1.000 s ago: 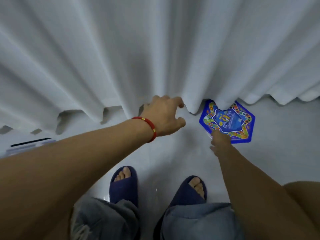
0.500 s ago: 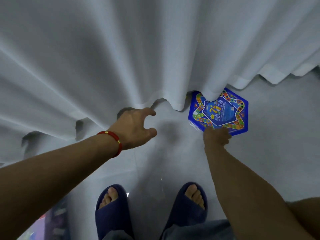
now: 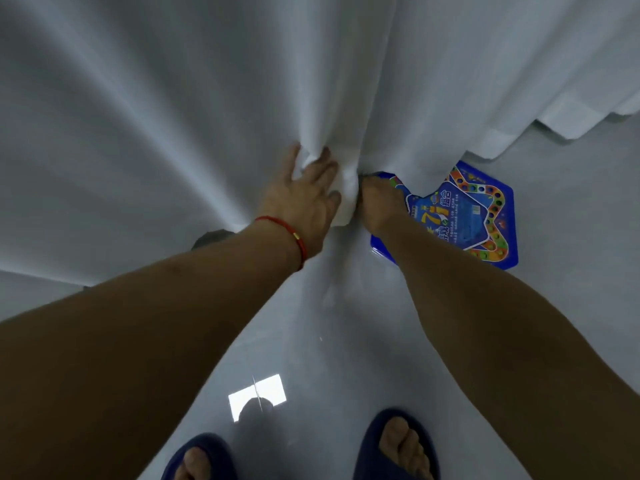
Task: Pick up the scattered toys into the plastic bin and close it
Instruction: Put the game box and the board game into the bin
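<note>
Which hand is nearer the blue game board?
Right. The right hand rests on the blue game board's near-left edge under the curtain; the left hand grips a curtain fold beside it, off the board.

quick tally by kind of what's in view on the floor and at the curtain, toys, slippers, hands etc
game board: 1
curtain: 1
slippers: 2
hands, left hand and right hand: 2
red bracelet: 1
total: 7

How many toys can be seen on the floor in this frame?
1: a blue game board lying flat by the right hand, its top edge under the white curtain. The curtain may hide others.
</note>
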A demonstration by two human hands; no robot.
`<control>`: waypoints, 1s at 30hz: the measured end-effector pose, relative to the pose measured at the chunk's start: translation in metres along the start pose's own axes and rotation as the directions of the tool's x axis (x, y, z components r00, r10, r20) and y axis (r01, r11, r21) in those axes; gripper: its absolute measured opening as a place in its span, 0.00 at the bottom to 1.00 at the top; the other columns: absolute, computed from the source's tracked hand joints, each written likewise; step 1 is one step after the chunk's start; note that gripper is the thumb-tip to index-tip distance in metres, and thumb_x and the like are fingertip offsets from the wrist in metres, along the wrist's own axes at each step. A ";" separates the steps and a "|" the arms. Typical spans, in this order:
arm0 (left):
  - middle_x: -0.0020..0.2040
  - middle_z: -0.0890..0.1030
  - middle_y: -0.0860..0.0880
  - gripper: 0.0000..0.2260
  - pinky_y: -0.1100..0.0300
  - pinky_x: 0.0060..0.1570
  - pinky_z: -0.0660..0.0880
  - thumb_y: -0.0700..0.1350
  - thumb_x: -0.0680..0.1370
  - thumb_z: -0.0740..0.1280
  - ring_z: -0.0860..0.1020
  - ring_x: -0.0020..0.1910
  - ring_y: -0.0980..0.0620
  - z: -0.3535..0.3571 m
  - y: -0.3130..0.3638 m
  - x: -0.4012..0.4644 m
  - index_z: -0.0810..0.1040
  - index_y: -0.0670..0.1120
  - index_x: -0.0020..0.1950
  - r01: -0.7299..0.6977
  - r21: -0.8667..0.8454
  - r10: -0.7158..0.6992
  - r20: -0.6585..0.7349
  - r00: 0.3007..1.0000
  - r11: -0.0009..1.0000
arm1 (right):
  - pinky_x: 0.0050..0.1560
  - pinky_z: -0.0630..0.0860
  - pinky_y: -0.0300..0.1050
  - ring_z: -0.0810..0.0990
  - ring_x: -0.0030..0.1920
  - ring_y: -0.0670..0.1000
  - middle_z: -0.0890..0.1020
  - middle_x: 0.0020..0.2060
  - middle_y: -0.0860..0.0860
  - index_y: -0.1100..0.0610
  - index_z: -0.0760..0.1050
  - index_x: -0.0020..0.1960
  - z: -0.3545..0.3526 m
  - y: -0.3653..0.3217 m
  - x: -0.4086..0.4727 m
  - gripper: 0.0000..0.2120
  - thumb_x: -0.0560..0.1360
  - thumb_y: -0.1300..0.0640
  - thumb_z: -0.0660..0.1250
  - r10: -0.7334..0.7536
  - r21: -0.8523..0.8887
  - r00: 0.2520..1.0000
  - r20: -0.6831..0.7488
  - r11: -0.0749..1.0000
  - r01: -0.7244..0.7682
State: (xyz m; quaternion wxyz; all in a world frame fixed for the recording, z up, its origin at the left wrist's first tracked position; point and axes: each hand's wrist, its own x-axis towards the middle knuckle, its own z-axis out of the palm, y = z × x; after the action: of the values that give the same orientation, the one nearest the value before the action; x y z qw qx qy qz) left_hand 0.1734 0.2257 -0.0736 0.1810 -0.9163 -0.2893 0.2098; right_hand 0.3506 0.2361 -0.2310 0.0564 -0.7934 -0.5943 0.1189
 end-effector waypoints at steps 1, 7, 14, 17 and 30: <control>0.80 0.55 0.41 0.27 0.35 0.75 0.44 0.53 0.75 0.64 0.47 0.79 0.43 0.003 -0.010 0.002 0.67 0.51 0.75 0.063 -0.040 -0.064 -0.024 0.998 0.997 | 0.58 0.73 0.53 0.76 0.60 0.59 0.80 0.57 0.56 0.57 0.76 0.59 0.003 -0.001 0.005 0.15 0.73 0.61 0.70 0.005 -0.020 1.000 -0.022 1.000 -0.005; 0.80 0.55 0.43 0.26 0.36 0.73 0.38 0.56 0.76 0.60 0.47 0.80 0.45 0.028 -0.028 -0.019 0.68 0.52 0.74 0.120 0.028 -0.118 -0.072 0.990 0.992 | 0.60 0.73 0.54 0.75 0.59 0.62 0.76 0.58 0.63 0.64 0.74 0.59 0.023 -0.025 -0.009 0.11 0.78 0.65 0.62 0.067 -0.053 0.997 0.049 0.996 -0.064; 0.75 0.67 0.46 0.24 0.47 0.70 0.65 0.46 0.77 0.61 0.62 0.75 0.47 0.035 -0.021 -0.101 0.68 0.51 0.74 0.211 -0.461 -0.090 0.270 0.959 0.862 | 0.46 0.74 0.45 0.81 0.51 0.57 0.83 0.48 0.58 0.63 0.81 0.52 0.027 -0.093 -0.148 0.12 0.78 0.54 0.65 0.334 0.546 0.931 0.150 0.756 -0.360; 0.66 0.76 0.47 0.19 0.52 0.62 0.73 0.50 0.80 0.60 0.74 0.65 0.47 0.015 -0.025 -0.145 0.72 0.51 0.70 0.349 -0.556 -0.036 0.495 0.868 0.755 | 0.41 0.75 0.44 0.82 0.42 0.57 0.85 0.39 0.56 0.62 0.82 0.42 -0.008 -0.127 -0.196 0.17 0.79 0.50 0.64 0.424 0.788 0.850 0.314 0.383 -0.482; 0.46 0.83 0.41 0.10 0.61 0.41 0.81 0.38 0.81 0.63 0.83 0.41 0.48 -0.039 -0.122 -0.432 0.79 0.34 0.58 0.223 -0.588 -0.278 0.640 0.716 -0.778 | 0.37 0.79 0.38 0.78 0.33 0.45 0.82 0.38 0.47 0.48 0.82 0.49 -0.209 -0.357 -0.319 0.08 0.70 0.54 0.77 -0.589 0.872 0.806 0.053 0.421 0.250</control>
State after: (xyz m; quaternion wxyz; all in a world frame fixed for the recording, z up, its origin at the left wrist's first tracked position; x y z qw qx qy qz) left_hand -0.1850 0.0495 0.1357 -0.6482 -0.3560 -0.6196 -0.2631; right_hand -0.0121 0.0448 0.0915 0.3465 -0.4541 -0.6453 0.5072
